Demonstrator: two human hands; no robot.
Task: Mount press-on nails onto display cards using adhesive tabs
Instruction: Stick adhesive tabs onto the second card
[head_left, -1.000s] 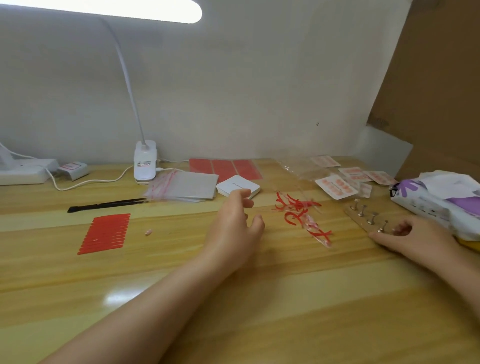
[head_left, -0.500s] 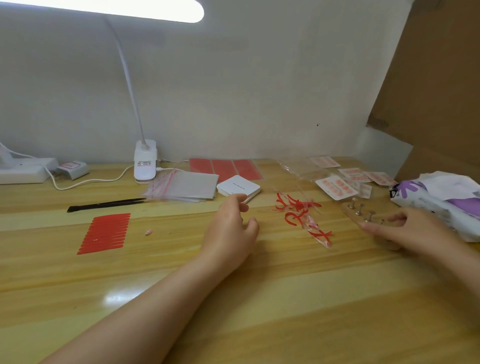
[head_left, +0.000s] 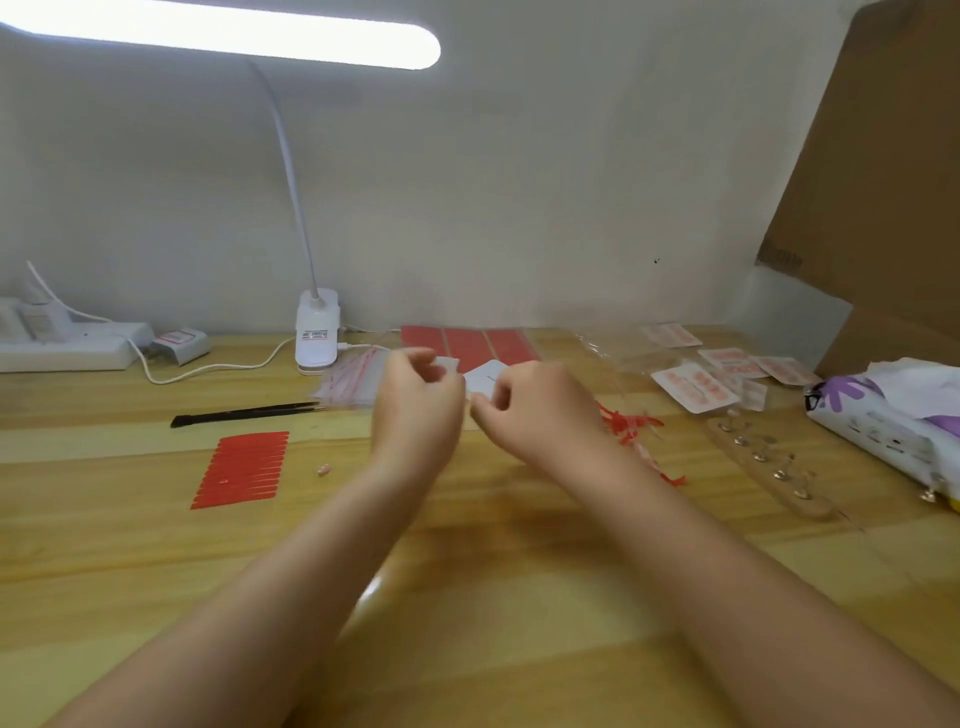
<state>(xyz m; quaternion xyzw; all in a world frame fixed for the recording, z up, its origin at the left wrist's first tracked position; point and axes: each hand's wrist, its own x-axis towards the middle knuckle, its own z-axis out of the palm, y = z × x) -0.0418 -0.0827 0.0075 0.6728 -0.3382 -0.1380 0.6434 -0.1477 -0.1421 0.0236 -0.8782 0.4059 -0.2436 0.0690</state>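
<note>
Against a plain white wall, a wooden bench (head_left: 519, 623) is lit by a clip-on lamp (head_left: 317, 332), and at its middle a stack of white display cards (head_left: 485, 379) is reached by both hands. The left hand (head_left: 415, 400) has its grip closed in a pinch on a white card (head_left: 448, 365), while the right hand (head_left: 540, 405) is curled at the stack's edge, though whether it is held cannot be told. A red adhesive tab sheet (head_left: 241, 467) lies left, a wooden nail stand (head_left: 769, 467) right.
</note>
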